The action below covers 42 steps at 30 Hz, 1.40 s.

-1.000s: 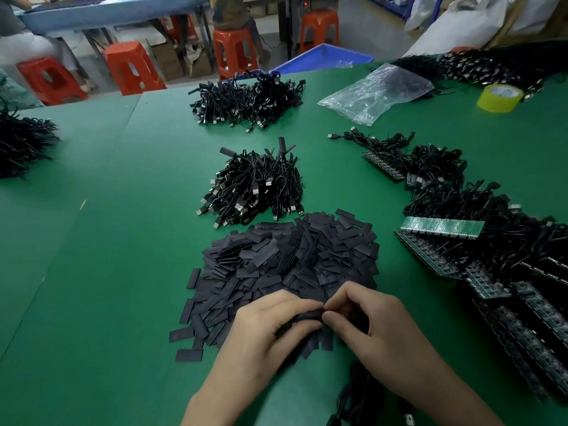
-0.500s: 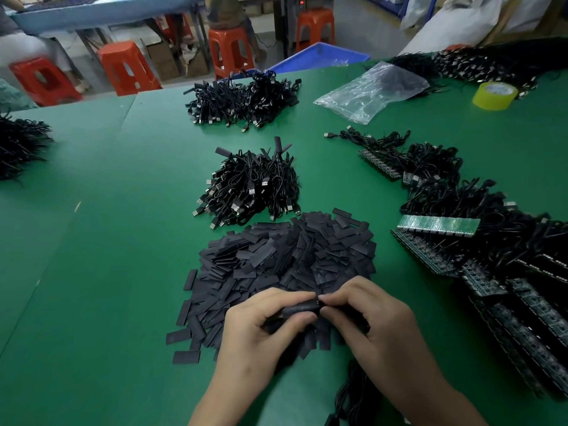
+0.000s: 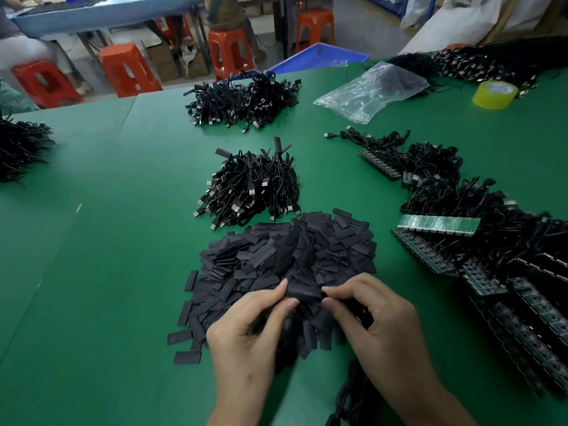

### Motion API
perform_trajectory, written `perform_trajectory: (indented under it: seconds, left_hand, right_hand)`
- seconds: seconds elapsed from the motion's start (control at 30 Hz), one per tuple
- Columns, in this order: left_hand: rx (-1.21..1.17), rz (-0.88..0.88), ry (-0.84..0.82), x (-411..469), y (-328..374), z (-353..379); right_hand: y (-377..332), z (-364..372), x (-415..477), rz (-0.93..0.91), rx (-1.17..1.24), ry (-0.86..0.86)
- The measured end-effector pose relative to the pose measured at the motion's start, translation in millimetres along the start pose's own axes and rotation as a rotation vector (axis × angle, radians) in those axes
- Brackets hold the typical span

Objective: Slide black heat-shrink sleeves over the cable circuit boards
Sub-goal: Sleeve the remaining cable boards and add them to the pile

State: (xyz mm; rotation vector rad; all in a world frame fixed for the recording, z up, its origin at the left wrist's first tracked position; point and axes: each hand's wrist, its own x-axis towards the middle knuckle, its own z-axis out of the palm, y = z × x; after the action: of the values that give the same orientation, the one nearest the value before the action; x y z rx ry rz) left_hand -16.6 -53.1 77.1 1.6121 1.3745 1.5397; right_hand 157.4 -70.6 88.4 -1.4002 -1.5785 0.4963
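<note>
A black heat-shrink sleeve [image 3: 302, 292] is pinched between thumb and forefinger of my left hand [image 3: 246, 330], held just above the near edge of a heap of flat black sleeves [image 3: 276, 259]. My right hand [image 3: 378, 321] grips the cable circuit board [image 3: 358, 312] at the sleeve's right end; the board is mostly hidden by fingers. Its black cable [image 3: 353, 395] hangs down toward me. Rows of bare green circuit boards with cables [image 3: 439, 224] lie to the right.
A pile of finished black USB cables [image 3: 252, 186] sits behind the sleeve heap, another cable pile [image 3: 242, 99] farther back. A clear plastic bag [image 3: 372, 90] and a yellow tape roll [image 3: 495, 95] lie at the back right. Orange stools [image 3: 126, 69] stand beyond the green table's far edge.
Both hands have risen slightly off the heap. The sleeve now shows longer between the fingertips, with my left hand pulling it leftward from the right.
</note>
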Motion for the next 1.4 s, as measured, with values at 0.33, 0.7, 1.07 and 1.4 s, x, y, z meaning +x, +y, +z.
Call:
perform_trajectory:
  seconds: [0.33,0.7,1.07,1.4]
  left_hand:
    - [-0.242,-0.277,0.157,-18.9,-0.4,16.0]
    - [-0.511,-0.461,0.269,-18.3,16.4,33.8]
    - [-0.639,-0.561,0.22,-9.2,14.1,32.5]
    - [-0.441,-0.424,0.206,-16.3,5.3,33.1]
  right_hand:
    - [-6.7,8.1,-2.2,0.038,0.044,0.063]
    - [-6.6,14.5,-4.1,0.099,0.12,0.1]
    - [-10.8,4.3,-1.0,0.164,0.157,0.106]
    - [-15.2,10.0,-1.5,0.214,0.141,0.08]
